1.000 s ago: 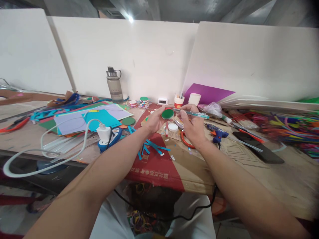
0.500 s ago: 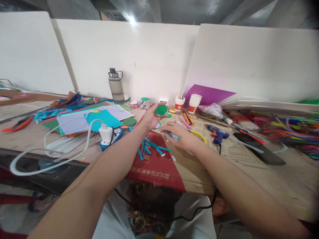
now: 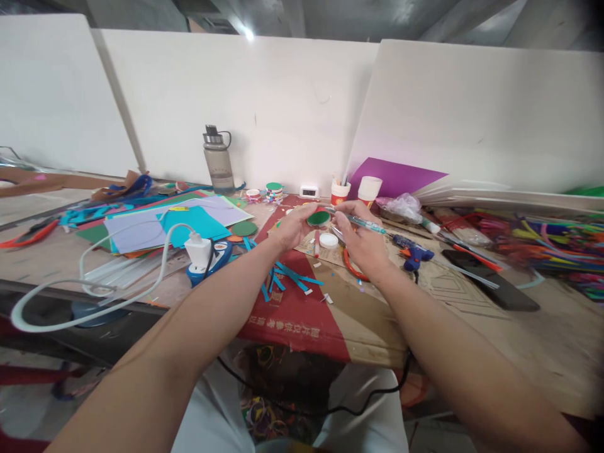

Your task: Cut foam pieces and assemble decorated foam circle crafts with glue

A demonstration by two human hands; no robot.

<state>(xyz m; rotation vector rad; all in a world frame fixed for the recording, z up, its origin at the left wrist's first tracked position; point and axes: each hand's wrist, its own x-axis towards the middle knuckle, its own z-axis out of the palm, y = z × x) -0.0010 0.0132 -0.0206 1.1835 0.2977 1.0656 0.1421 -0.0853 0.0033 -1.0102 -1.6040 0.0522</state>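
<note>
My left hand [image 3: 296, 228] is closed on a round green disc [image 3: 318, 219], gripping it by its edge in front of me. My right hand [image 3: 362, 242] is wrapped around a slim screwdriver [image 3: 367, 224] with a clear teal handle. Its thin metal shaft points left, toward the top edge of the disc; whether the tip touches it I cannot tell. Below the hands lies a white round lid-like piece [image 3: 329, 240], beside a small red-and-white stick [image 3: 316, 244]. A curved red-orange handle [image 3: 353, 267] shows partly under my right hand.
Blue paper strips [image 3: 295, 274] lie on the cardboard [image 3: 302, 321]. Left are coloured sheets [image 3: 136, 231], a plugged-in power strip [image 3: 221, 253] and a bottle [image 3: 219, 167]. Stacked discs [image 3: 274, 192] and paper cups [image 3: 369, 189] stand behind. Right are a glue gun [image 3: 415, 255] and a phone [image 3: 491, 283].
My right hand has risen from the cardboard with the screwdriver and now meets the disc. My left hand has shifted slightly, tilting the disc flatter. The white piece is now uncovered.
</note>
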